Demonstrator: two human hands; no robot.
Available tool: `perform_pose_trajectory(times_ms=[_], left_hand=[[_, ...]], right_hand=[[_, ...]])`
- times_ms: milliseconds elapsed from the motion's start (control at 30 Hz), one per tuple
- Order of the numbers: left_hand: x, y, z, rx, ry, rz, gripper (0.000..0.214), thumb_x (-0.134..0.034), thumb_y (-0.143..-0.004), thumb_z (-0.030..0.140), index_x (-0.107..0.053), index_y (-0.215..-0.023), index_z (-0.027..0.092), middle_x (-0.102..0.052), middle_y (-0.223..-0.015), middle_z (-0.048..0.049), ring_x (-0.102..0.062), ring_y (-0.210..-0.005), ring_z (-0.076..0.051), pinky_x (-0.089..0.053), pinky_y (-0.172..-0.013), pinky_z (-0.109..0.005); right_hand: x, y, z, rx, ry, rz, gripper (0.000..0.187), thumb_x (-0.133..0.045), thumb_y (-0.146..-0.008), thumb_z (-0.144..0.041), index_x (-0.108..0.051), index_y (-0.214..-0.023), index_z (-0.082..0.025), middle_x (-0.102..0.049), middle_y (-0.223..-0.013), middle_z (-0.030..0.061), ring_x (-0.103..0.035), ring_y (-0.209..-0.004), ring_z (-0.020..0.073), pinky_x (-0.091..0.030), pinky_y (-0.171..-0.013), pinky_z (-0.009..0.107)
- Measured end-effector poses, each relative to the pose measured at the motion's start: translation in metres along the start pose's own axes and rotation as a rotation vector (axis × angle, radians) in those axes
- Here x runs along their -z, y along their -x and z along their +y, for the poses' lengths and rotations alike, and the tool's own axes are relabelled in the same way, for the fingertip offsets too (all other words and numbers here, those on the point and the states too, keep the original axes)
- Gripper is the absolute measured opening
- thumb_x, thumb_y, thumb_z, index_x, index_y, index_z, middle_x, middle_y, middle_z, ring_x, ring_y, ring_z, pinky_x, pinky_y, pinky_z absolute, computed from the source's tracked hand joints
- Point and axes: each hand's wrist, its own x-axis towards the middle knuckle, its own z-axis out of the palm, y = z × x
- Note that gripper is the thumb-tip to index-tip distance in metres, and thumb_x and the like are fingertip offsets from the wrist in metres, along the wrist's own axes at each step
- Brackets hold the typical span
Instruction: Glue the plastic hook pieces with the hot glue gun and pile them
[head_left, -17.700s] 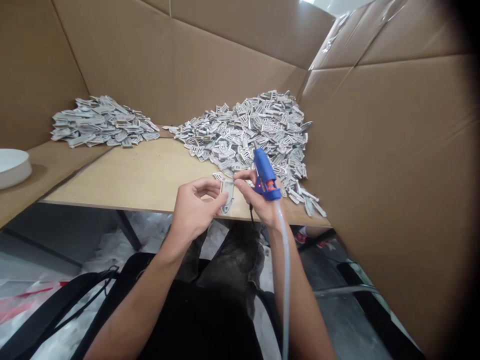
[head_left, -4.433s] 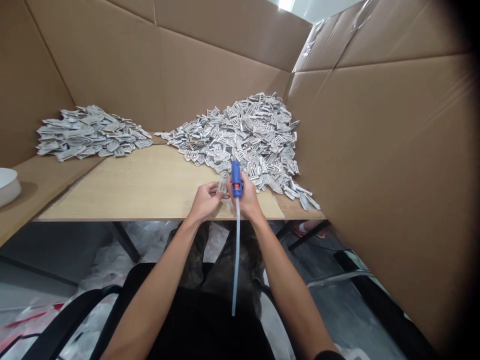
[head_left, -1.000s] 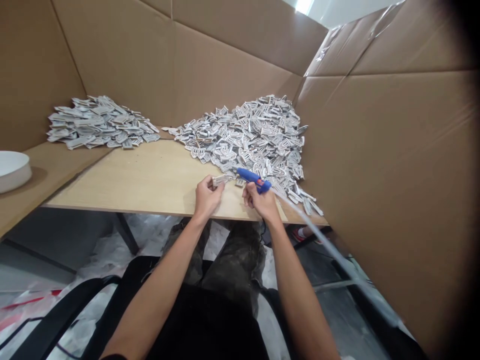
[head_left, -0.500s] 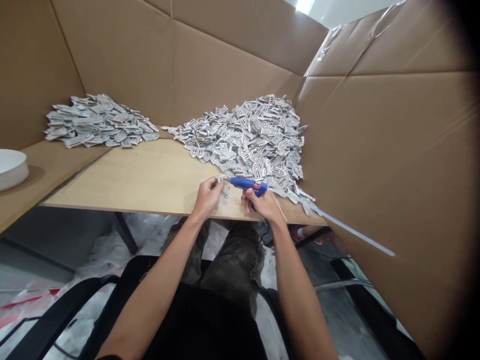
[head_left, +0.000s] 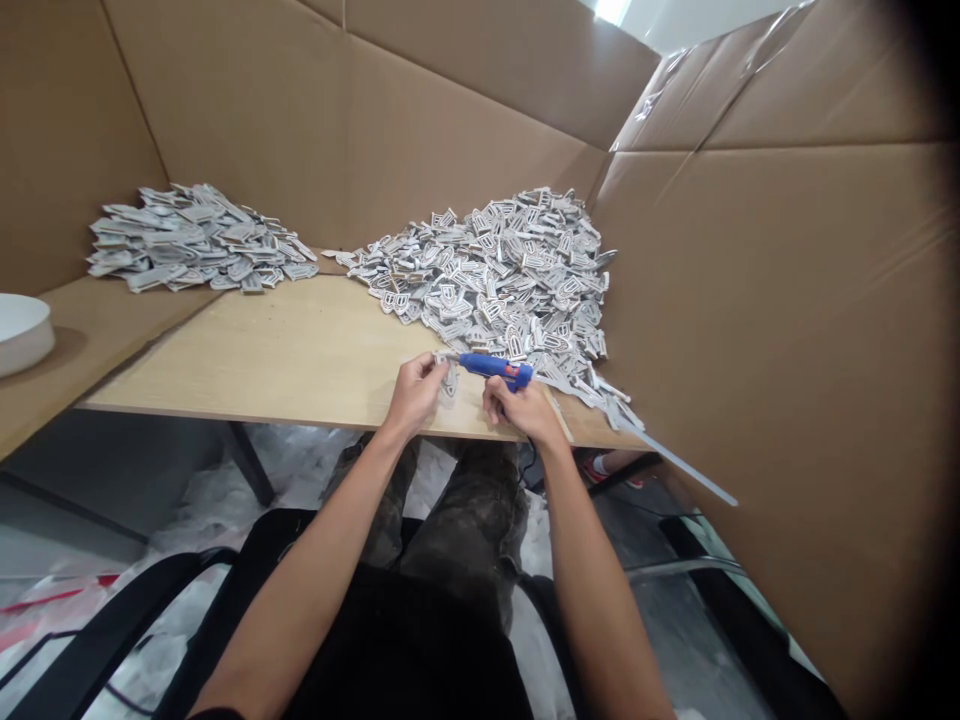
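Note:
Near the table's front edge, my left hand point(head_left: 415, 396) pinches a small grey-white cut-out piece point(head_left: 450, 380) with slots in it. My right hand point(head_left: 523, 408) is wrapped round the handle of a blue glue gun point(head_left: 491, 368). The gun points left, its nozzle at the upper part of the piece beside my left fingertips; whether it touches cannot be made out. A long pale glue stick point(head_left: 690, 466) sticks out behind the gun to the right. Just beyond the gun lies a large heap of similar slotted pieces point(head_left: 517, 270).
A second heap of pieces point(head_left: 195, 240) lies at the back left. On the cardboard at far left stands a white round container point(head_left: 24, 335). Tall cardboard walls point(head_left: 465, 130) enclose the wooden tabletop point(head_left: 300, 350) at the back and sides. A person's shoe point(head_left: 634, 482) shows below the table at right.
Both hands stay nearly in place. The far end of the glue stick has drawn in to the left, toward the gun. The view has shifted very slightly.

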Motion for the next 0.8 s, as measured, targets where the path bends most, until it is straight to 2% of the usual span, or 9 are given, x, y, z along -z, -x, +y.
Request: perform_pose_trajectory(times_ms=[300,567,700,800], left_hand=[[0.000,0.000,0.000,-0.008,-0.019,0.001,0.022,-0.069,-0.084,0.033,-0.061,-0.071,0.017,-0.056,-0.068,0.0014,-0.047,-0.063,-0.012,-0.037,-0.060,-0.024],[0.001,0.001,0.000,-0.021,-0.030,0.000,0.025,-0.070,-0.084,0.034,-0.061,-0.069,0.017,-0.056,-0.068,0.0010,-0.049,-0.064,-0.012,-0.037,-0.061,-0.024],[0.001,0.002,0.003,-0.045,-0.068,0.011,0.028,-0.072,-0.084,0.036,-0.060,-0.068,0.017,-0.055,-0.066,0.0012,-0.048,-0.063,-0.012,-0.035,-0.060,-0.025],[0.002,0.003,0.003,-0.066,-0.082,0.015,0.031,-0.071,-0.085,0.037,-0.058,-0.066,0.017,-0.052,-0.063,0.0015,-0.047,-0.062,-0.012,-0.034,-0.059,-0.025]], right_hand=[[0.000,-0.001,0.006,-0.005,0.104,0.036,0.071,-0.049,-0.086,-0.090,-0.055,-0.061,-0.024,-0.059,-0.051,0.0028,-0.057,-0.054,0.0180,-0.044,-0.056,0.030],[0.002,0.000,0.007,-0.001,0.238,0.045,0.070,-0.047,-0.094,-0.080,-0.053,-0.053,-0.024,-0.059,-0.052,0.0030,-0.057,-0.057,0.0189,-0.046,-0.067,0.033],[0.002,0.001,0.001,-0.017,0.300,0.054,0.067,-0.048,-0.094,-0.077,-0.052,-0.052,-0.025,-0.058,-0.051,0.0014,-0.058,-0.057,0.0181,-0.044,-0.066,0.031],[0.002,0.003,-0.012,0.024,0.350,0.055,0.059,-0.054,-0.093,-0.072,-0.053,-0.059,-0.025,-0.058,-0.053,0.0000,-0.057,-0.057,0.0183,-0.043,-0.063,0.029]])
